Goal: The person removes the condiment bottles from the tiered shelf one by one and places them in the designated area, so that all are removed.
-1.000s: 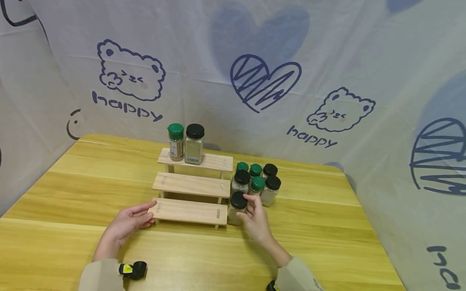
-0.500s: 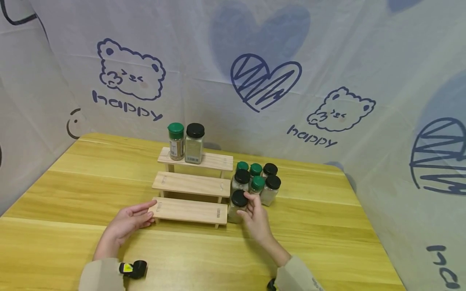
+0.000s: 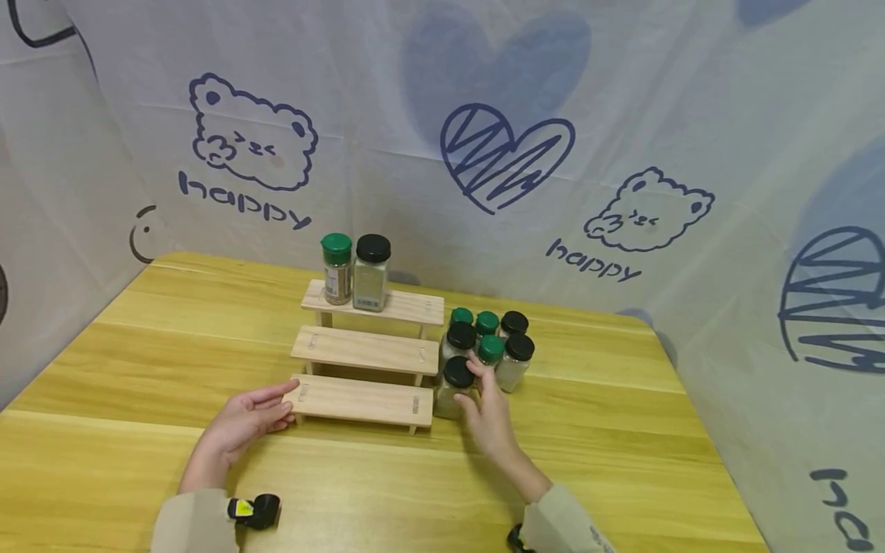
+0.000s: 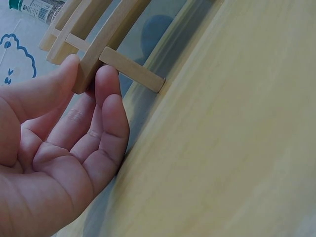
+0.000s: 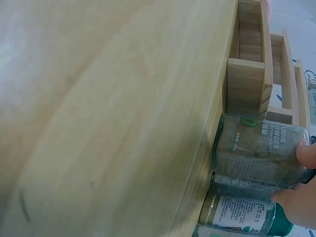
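A three-step wooden rack (image 3: 362,399) stands mid-table. My left hand (image 3: 280,403) rests against the left end of its lowest step; in the left wrist view the thumb and straight fingers (image 4: 106,79) touch that board's end (image 4: 94,59). My right hand (image 3: 469,384) grips a black-lidded spice jar (image 3: 452,388) standing on the table just right of the lowest step. In the right wrist view my fingertips (image 5: 306,153) lie on that jar (image 5: 256,148) near its lid. A green-lidded jar (image 3: 336,269) and a black-lidded jar (image 3: 371,273) stand on the top step.
Several more spice jars (image 3: 501,346) with green and black lids cluster on the wooden table (image 3: 622,430) behind the held jar. A printed cloth backdrop (image 3: 484,153) closes in the back and both sides. A small wrist device (image 3: 254,511) sits on my left sleeve.
My right hand and the black-lidded jar have shifted slightly back toward the jar cluster. The left hand has stayed on the rack's end.
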`<state>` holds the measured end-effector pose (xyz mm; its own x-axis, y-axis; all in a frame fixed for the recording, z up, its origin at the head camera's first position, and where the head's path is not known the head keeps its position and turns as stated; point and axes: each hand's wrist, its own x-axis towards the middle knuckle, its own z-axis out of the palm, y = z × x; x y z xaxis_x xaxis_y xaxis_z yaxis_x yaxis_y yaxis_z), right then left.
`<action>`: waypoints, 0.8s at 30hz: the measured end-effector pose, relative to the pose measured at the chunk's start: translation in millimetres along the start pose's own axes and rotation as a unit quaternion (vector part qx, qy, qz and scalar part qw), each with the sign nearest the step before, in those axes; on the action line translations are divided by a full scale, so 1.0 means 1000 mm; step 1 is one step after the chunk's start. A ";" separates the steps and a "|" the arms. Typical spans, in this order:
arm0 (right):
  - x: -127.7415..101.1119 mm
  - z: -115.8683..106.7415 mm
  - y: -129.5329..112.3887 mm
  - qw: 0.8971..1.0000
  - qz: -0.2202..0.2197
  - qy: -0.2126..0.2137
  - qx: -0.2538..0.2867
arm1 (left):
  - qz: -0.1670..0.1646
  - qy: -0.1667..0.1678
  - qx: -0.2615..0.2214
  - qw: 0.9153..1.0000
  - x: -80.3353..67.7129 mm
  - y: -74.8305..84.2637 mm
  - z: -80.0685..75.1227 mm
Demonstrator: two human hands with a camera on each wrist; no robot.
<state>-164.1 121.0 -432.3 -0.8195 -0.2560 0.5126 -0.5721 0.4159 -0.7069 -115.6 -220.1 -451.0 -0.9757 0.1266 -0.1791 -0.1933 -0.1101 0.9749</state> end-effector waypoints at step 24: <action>0.018 -0.001 -0.018 0.987 -0.113 0.110 0.004 | -0.004 0.000 -0.002 1.000 0.000 0.001 0.001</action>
<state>-168.6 109.3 -409.6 -0.6451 -0.1441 0.7504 -0.7400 0.3627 -0.5665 -115.8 -219.7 -449.5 -0.9741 0.1281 -0.1862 -0.2008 -0.1121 0.9732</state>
